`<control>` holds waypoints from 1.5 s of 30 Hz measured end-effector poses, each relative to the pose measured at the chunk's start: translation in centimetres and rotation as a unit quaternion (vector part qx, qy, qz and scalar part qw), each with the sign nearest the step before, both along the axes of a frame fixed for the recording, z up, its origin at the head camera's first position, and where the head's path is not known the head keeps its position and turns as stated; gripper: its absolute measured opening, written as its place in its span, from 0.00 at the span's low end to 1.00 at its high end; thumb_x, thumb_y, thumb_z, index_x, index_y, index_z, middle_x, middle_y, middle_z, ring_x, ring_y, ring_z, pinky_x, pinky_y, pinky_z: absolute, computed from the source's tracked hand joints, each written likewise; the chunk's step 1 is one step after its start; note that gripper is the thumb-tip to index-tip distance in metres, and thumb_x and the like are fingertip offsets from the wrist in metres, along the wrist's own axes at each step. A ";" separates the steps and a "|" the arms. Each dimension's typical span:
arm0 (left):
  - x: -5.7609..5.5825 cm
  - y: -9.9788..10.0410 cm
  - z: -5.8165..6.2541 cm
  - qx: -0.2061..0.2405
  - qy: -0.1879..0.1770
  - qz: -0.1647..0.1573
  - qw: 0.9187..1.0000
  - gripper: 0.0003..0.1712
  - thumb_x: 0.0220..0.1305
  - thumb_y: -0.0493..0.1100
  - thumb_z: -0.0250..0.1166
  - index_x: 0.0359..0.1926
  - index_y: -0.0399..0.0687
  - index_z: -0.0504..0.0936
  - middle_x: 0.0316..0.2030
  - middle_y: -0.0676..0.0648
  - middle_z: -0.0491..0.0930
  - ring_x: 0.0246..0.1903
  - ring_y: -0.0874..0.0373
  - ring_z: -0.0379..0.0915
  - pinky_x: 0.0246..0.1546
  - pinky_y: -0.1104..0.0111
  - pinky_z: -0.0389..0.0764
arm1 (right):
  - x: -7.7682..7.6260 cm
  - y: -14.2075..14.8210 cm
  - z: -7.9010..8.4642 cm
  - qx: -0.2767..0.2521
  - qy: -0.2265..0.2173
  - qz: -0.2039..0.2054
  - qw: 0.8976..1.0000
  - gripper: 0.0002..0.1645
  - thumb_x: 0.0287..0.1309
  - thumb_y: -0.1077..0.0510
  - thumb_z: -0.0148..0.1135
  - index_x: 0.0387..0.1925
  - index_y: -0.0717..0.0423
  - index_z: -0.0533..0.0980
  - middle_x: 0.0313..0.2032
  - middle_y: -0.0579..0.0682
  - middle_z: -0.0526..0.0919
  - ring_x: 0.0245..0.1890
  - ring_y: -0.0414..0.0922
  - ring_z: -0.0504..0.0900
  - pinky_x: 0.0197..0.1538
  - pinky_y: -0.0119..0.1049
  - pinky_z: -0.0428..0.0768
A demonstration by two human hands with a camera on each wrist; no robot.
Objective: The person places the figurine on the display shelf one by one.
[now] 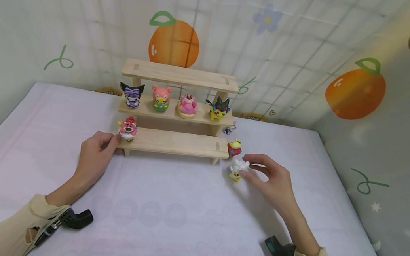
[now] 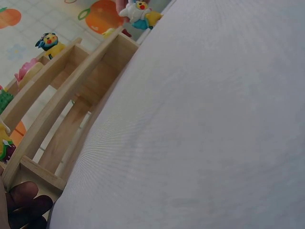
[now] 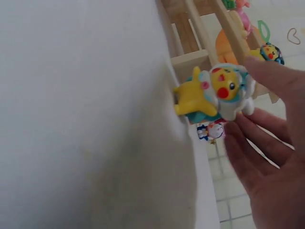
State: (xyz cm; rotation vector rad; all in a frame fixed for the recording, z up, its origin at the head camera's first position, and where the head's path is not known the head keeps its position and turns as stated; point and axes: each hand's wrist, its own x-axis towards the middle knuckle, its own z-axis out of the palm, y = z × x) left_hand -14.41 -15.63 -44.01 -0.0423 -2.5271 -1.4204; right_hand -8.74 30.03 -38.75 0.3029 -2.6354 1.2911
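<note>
White-hooded figurine: right of centre in the frame, just in front of the stand's right end, roughly upright; from where I stand I can't tell whether its feet touch the tabletop.
Right hand: its thumb and fingers pinch that figurine by the hood, one to each side. The wide hood probably gives the surest purchase, and this hold leaves the feet clear.
Left hand: left of centre, gripping the left end of the wooden stand, its fingers curled under the lowest shelf; I'd guess that is to keep the light frame from sliding.
Lowest shelf: a red-capped bear stands at its left end, just beside the left thumb; whether they touch, I can't make out.
Middle shelf: a purple-bowed figurine, a pink-hooded one, a pink-robed bear and a dark-eared yellow one stand in a row with gaps between, seemingly so that none hides its neighbour.
Beside the stand's right end: a red-and-green figurine, and behind it a small pale one, both perhaps there to be within the right hand's easy reach.
</note>
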 end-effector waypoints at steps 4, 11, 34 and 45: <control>0.0 -0.1 0.1 -0.004 -0.003 0.001 1.000 0.23 0.80 0.51 0.59 0.32 0.41 0.89 0.40 0.39 0.85 0.39 0.52 0.72 0.40 0.68 0.67 | -0.1 -0.2 -0.5 0.014 -0.015 0.012 1.000 0.25 0.55 0.59 0.82 0.55 0.49 0.84 0.52 0.46 0.88 0.52 0.36 0.83 0.58 0.30 0.82; 0.0 0.0 0.2 -0.002 -0.006 0.002 1.000 0.23 0.80 0.50 0.59 0.32 0.40 0.89 0.39 0.39 0.85 0.39 0.52 0.72 0.40 0.68 0.68 | -0.1 0.0 -0.9 0.027 -0.027 0.008 0.999 0.29 0.50 0.61 0.84 0.55 0.48 0.83 0.51 0.46 0.88 0.49 0.35 0.84 0.55 0.37 0.85; -0.1 0.2 0.1 -0.001 -0.003 0.003 1.000 0.23 0.79 0.51 0.59 0.32 0.41 0.88 0.38 0.39 0.84 0.37 0.52 0.71 0.38 0.68 0.67 | 0.7 0.5 1.3 0.060 -0.047 0.006 0.997 0.28 0.50 0.57 0.85 0.53 0.45 0.83 0.45 0.46 0.90 0.43 0.40 0.91 0.51 0.32 0.85; -0.1 0.0 -0.1 0.000 0.000 0.002 1.000 0.23 0.79 0.51 0.59 0.33 0.41 0.89 0.40 0.39 0.85 0.39 0.53 0.72 0.39 0.69 0.68 | 0.3 -1.2 2.8 0.044 -0.019 0.019 0.999 0.29 0.49 0.63 0.84 0.54 0.51 0.83 0.48 0.46 0.89 0.46 0.43 0.90 0.50 0.35 0.86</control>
